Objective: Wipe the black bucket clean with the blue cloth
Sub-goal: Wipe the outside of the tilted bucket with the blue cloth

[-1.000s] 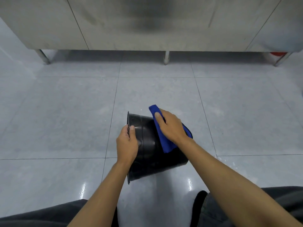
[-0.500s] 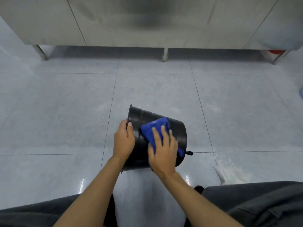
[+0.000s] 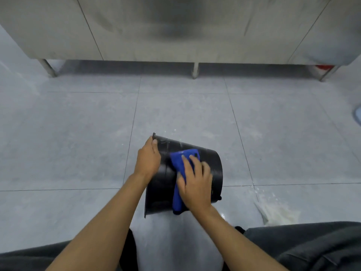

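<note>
The black bucket (image 3: 212, 169) lies on its side on the grey tiled floor, its mouth facing left and its base to the right. My left hand (image 3: 148, 159) grips the rim at the upper left of the mouth. My right hand (image 3: 195, 182) lies flat on the bucket's outer wall and presses the blue cloth (image 3: 180, 163) against it. The cloth sticks out above my fingers and hangs down below my palm. The inside of the bucket is hidden.
A steel cabinet (image 3: 175, 30) on thin legs runs along the back. White wet residue (image 3: 277, 212) is smeared on the floor at the right. My dark trouser knees (image 3: 304, 245) fill the bottom corners. A pale round object (image 3: 357, 116) shows at the right edge.
My right hand has slid the blue cloth from the far upper side of the bucket down toward me along its wall. The bucket has turned a little. My left hand stays on the rim.
</note>
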